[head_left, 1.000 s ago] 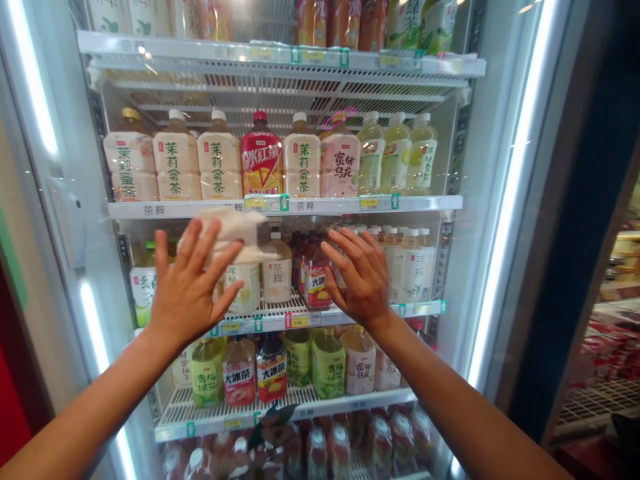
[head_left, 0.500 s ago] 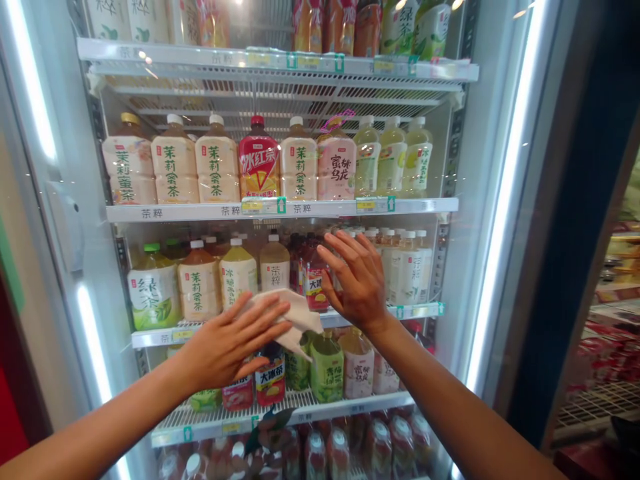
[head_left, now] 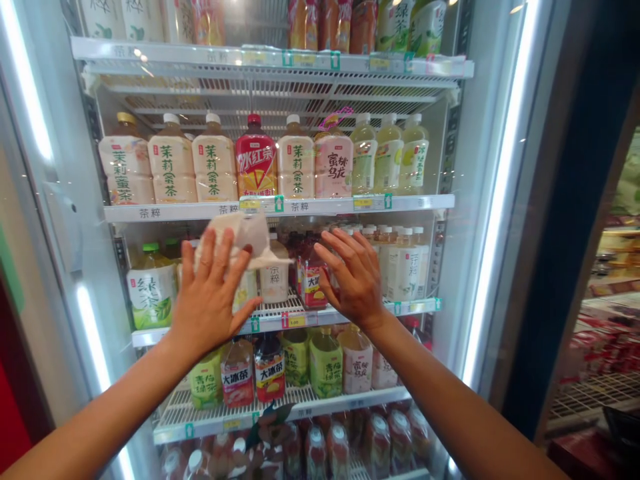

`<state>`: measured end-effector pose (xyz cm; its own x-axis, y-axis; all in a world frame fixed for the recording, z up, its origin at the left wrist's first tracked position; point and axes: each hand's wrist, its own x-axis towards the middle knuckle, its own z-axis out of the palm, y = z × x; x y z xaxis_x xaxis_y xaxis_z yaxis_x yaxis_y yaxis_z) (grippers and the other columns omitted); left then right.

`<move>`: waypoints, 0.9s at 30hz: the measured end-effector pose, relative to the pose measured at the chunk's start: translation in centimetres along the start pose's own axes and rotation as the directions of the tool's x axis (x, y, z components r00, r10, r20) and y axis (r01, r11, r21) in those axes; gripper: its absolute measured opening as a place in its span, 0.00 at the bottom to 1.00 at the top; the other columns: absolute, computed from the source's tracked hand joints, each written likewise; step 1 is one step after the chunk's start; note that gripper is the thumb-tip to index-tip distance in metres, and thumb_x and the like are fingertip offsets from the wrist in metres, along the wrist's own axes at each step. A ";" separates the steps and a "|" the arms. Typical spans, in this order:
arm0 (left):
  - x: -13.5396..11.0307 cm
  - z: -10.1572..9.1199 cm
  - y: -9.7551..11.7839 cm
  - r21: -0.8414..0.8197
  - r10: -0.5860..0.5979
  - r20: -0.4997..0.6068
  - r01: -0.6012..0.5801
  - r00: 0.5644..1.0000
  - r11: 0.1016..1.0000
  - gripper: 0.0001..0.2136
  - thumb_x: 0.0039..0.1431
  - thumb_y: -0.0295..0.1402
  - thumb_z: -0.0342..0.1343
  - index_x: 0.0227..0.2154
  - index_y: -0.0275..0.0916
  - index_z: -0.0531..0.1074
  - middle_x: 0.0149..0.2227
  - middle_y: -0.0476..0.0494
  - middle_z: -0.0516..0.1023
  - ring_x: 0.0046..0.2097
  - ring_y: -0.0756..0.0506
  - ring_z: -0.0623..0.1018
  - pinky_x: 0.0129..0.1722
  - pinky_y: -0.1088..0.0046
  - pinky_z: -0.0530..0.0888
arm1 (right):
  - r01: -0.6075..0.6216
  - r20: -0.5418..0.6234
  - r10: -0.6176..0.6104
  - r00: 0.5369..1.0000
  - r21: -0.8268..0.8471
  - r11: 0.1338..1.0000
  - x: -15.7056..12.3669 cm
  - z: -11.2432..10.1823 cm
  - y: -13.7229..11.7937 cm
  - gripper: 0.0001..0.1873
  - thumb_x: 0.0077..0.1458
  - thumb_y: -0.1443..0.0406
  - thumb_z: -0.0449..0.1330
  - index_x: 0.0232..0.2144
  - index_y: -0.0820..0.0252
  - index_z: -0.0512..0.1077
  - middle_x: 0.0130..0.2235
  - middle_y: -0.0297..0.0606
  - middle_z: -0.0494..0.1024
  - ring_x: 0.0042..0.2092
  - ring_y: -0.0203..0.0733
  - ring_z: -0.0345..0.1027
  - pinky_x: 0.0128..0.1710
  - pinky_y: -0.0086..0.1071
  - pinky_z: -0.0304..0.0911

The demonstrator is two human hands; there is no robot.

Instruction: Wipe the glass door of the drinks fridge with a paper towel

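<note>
My left hand (head_left: 210,293) lies flat with fingers spread, pressing a thin white cloth (head_left: 245,233) against the glass door of a drinks cooler. The cloth sticks out above and to the right of my fingers, slightly blurred, and covers part of the bottles behind it. To the right, my right hand (head_left: 353,277) is open and holds nothing; its slightly bent fingers are up at the glass, though I cannot tell whether they all touch. Behind the glass, near that hand, stands a dark bottle with a red and yellow label (head_left: 313,283).
Shelves of bottled tea fill the cooler, including a red bottle (head_left: 256,160) and a green-capped bottle (head_left: 151,287). A pink scribble (head_left: 340,117) marks the glass. Bright light strips (head_left: 505,187) run down both sides. A rack of packaged goods (head_left: 605,340) stands at the far right.
My left hand has swept up and to the left with the cloth, turning so its fingers point upward. My right hand has stayed almost in place.
</note>
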<state>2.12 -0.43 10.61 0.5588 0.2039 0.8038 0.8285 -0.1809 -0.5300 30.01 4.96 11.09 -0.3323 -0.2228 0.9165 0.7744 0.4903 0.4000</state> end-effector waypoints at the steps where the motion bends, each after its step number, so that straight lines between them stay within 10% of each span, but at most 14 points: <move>1: 0.0 0.0 0.3 -0.018 0.098 0.022 -0.098 0.995 0.995 0.43 0.63 0.55 0.52 0.73 0.39 0.43 0.76 0.38 0.35 0.75 0.35 0.36 0.74 0.47 0.35 | -0.001 -0.004 0.001 1.000 -0.002 1.000 0.0 0.0 0.0 0.37 0.61 0.69 0.57 0.70 0.48 0.54 0.63 0.41 0.73 0.66 0.50 0.64 0.67 0.56 0.60; 4: -0.2 0.1 0.9 -0.054 0.316 0.095 -0.312 0.944 0.949 0.42 0.64 0.56 0.48 0.73 0.39 0.43 0.75 0.42 0.42 0.76 0.40 0.39 0.75 0.54 0.36 | 0.005 -0.017 -0.005 1.000 -0.005 1.000 0.1 0.0 -0.1 0.35 0.61 0.70 0.58 0.68 0.51 0.57 0.62 0.43 0.74 0.66 0.50 0.64 0.67 0.55 0.60; 8: -1.5 0.4 0.9 -0.017 -0.090 -0.012 0.090 0.996 0.996 0.45 0.65 0.52 0.51 0.73 0.35 0.34 0.75 0.33 0.33 0.75 0.35 0.35 0.74 0.44 0.36 | 0.024 -0.022 -0.024 0.999 0.010 1.000 0.0 0.0 0.0 0.35 0.61 0.70 0.58 0.68 0.53 0.58 0.62 0.43 0.73 0.67 0.50 0.63 0.67 0.55 0.60; 13: -5.1 0.7 0.9 -0.065 0.243 0.092 -0.237 0.966 0.969 0.48 0.63 0.55 0.51 0.73 0.31 0.35 0.75 0.35 0.36 0.76 0.38 0.39 0.75 0.58 0.38 | 0.003 -0.014 -0.003 1.000 0.007 1.000 0.0 -0.1 0.2 0.36 0.61 0.70 0.58 0.69 0.50 0.56 0.63 0.42 0.73 0.67 0.49 0.63 0.67 0.55 0.59; 17: -6.8 0.8 1.0 -0.049 -0.109 0.024 0.110 0.994 0.993 0.47 0.64 0.51 0.52 0.72 0.30 0.33 0.75 0.31 0.31 0.75 0.33 0.34 0.74 0.45 0.41 | -0.081 -0.006 0.081 0.997 0.000 0.997 -0.5 0.5 -2.4 0.35 0.62 0.68 0.58 0.69 0.52 0.56 0.65 0.45 0.70 0.69 0.52 0.59 0.69 0.58 0.54; 23: -9.2 1.2 3.0 -0.111 0.042 0.058 -0.035 0.997 0.993 0.47 0.63 0.53 0.53 0.73 0.30 0.38 0.75 0.33 0.40 0.76 0.37 0.42 0.75 0.56 0.45 | -0.225 0.057 0.222 0.973 0.055 0.973 -4.4 1.1 -10.2 0.31 0.63 0.64 0.60 0.67 0.55 0.61 0.66 0.46 0.68 0.70 0.53 0.56 0.73 0.60 0.41; 27: -10.9 1.4 4.4 -0.080 -0.363 -0.025 0.361 0.931 0.929 0.43 0.65 0.43 0.53 0.72 0.27 0.36 0.75 0.27 0.31 0.75 0.31 0.35 0.73 0.43 0.42 | -0.389 0.064 0.386 0.920 0.048 0.920 -8.7 1.1 -13.0 0.30 0.63 0.64 0.62 0.65 0.55 0.63 0.69 0.45 0.64 0.72 0.52 0.51 0.73 0.59 0.38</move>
<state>-0.26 -2.11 -0.90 0.2185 0.2319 0.9479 0.9684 -0.1711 -0.1813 22.21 1.46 -2.08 -0.0415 0.0375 0.9984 0.8161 0.5778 0.0123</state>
